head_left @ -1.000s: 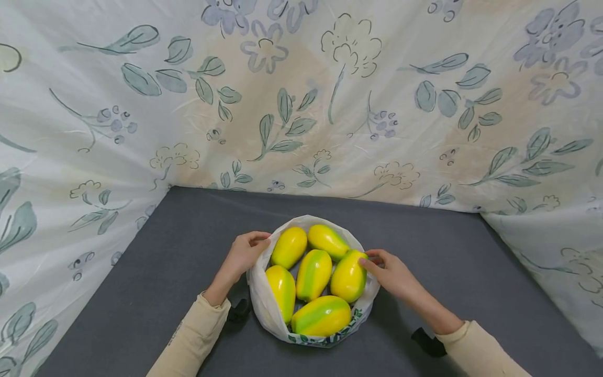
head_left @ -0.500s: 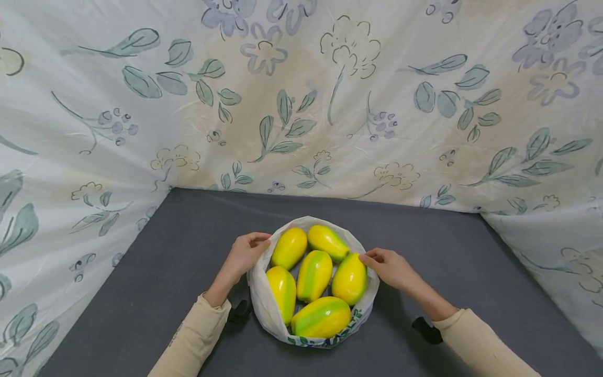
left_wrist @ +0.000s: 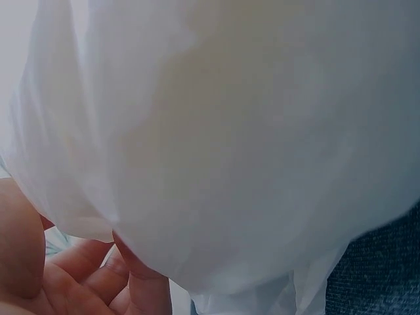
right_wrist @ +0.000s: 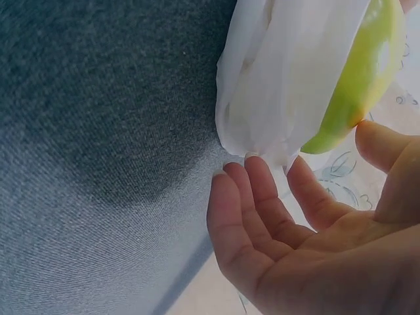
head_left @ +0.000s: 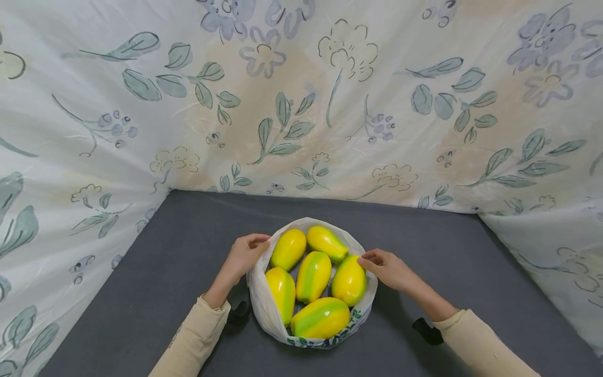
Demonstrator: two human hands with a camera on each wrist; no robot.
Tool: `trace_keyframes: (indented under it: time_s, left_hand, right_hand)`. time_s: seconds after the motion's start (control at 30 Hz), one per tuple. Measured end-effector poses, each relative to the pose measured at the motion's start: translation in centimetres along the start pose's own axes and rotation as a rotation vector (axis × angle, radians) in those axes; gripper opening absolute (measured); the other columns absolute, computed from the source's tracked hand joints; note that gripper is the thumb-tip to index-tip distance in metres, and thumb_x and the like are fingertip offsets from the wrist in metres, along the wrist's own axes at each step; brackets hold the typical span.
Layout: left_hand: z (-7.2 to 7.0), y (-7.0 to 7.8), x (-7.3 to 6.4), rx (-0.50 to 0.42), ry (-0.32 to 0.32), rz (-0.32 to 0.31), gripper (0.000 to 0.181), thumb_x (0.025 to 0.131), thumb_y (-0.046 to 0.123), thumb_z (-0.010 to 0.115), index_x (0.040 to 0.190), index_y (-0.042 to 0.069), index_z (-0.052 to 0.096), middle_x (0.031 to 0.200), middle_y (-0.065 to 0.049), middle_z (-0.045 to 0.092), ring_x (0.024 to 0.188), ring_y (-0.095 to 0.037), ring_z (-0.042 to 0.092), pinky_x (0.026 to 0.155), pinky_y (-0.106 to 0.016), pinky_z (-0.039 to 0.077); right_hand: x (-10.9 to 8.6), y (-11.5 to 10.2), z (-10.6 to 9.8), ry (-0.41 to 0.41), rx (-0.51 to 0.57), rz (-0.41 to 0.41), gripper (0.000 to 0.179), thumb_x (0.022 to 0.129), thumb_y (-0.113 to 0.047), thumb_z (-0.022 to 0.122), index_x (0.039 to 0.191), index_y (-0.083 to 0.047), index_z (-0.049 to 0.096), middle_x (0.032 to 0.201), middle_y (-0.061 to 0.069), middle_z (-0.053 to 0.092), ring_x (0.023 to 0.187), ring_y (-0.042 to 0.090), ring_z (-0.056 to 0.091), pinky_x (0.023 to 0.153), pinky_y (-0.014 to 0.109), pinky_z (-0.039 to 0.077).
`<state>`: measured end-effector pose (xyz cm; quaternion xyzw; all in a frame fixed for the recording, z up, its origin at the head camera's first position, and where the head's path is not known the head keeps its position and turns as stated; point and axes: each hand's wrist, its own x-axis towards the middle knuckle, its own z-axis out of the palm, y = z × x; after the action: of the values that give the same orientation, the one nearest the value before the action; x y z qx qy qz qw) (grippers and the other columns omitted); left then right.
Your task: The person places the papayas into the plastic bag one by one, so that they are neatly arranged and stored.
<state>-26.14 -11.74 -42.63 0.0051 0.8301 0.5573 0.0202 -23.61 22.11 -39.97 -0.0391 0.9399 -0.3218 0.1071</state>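
Observation:
A white bag (head_left: 264, 301) with a leafy green print at its front stands open on the dark table. Inside lie several yellow papayas with green streaks, among them a middle papaya (head_left: 313, 277) and a front papaya (head_left: 321, 318). My left hand (head_left: 245, 255) pinches the bag's rim at the back left, its fingers partly hidden behind the bag in the left wrist view. At the right rim, my right hand (head_left: 388, 268) has loose fingers close against the outer wall. Its thumb (right_wrist: 380, 141) touches the rightmost papaya (head_left: 349, 281) inside the bag.
A dark grey cloth (head_left: 188, 235) covers the table. Behind and at both sides hangs a white floral curtain (head_left: 282, 125). A black strap (head_left: 427, 331) sits at the right sleeve, and another black strap (head_left: 239, 313) by the left wrist.
The right hand has shifted slightly outward from the rightmost papaya, which has settled a little lower in the bag. The left hand has stayed at the rim.

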Motion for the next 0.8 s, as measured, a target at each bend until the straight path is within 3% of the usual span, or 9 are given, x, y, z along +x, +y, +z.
trace_keyframes:
  time_s: [0.43,0.8]
  left_hand:
    - [0.1,-0.7,-0.1,-0.013,-0.004,0.008,0.029,0.095,0.021,0.060,0.119,0.005,0.066,0.113,-0.013,0.064,0.097,-0.028,0.060,0.079,-0.040,0.051]
    - [0.3,-1.7,0.2,-0.010,0.016,0.049,0.029,0.096,0.022,0.060,0.118,0.006,0.066,0.108,-0.009,0.065,0.094,-0.024,0.060,0.079,-0.038,0.051]
  right_hand:
    - [0.3,1.0,0.4,0.020,0.034,0.001,0.055,0.096,-0.047,0.051,0.128,-0.003,0.053,0.109,0.012,0.059,0.092,0.025,0.055,0.077,0.043,0.047]
    - [1.4,1.7,0.8,0.154,-0.030,-0.038,0.047,0.097,-0.042,0.052,0.125,-0.004,0.055,0.112,0.014,0.059,0.095,0.029,0.058,0.075,0.044,0.050]
